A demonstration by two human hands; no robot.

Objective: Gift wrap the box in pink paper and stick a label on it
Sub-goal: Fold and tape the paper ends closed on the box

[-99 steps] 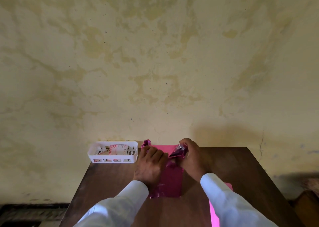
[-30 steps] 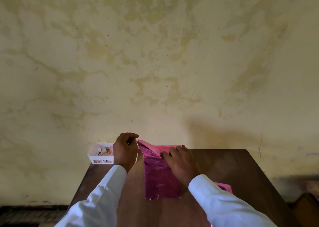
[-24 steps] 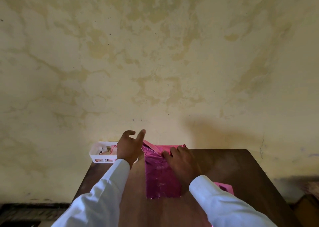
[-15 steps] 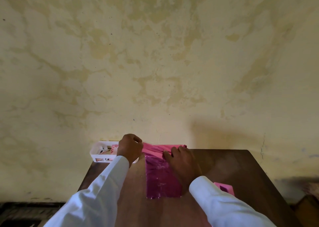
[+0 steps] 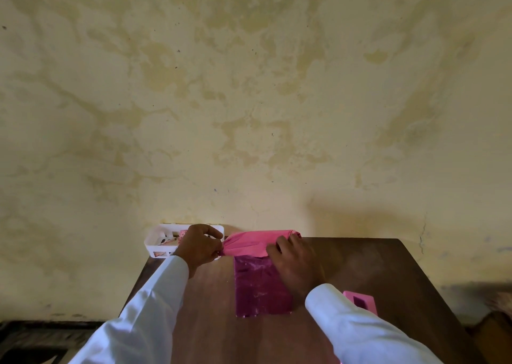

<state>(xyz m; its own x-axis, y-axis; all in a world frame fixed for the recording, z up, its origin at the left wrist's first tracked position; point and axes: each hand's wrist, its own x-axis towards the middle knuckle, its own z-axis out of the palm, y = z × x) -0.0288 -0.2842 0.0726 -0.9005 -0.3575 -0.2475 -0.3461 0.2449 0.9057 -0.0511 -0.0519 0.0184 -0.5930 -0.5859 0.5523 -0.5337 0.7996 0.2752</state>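
Left hand (image 5: pixel 201 248) pinches gathered pink paper (image 5: pixel 249 243); right hand (image 5: pixel 297 264) rests flat on glossy box (image 5: pixel 257 289).

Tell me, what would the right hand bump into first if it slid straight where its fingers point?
Probably the pink paper flap that the left hand pinches. The right hand presses on the wrapped box behind it; depth is unclear.

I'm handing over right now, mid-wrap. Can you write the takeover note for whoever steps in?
Left hand: pinches the loose paper flap at the box's far end, drawn toward the white basket.
Right hand: flat on top of the box, pressing it to the table.
Done: paper covers the box's visible faces.
Left: fold down and fix the far end, then add the label; none shows on the box.
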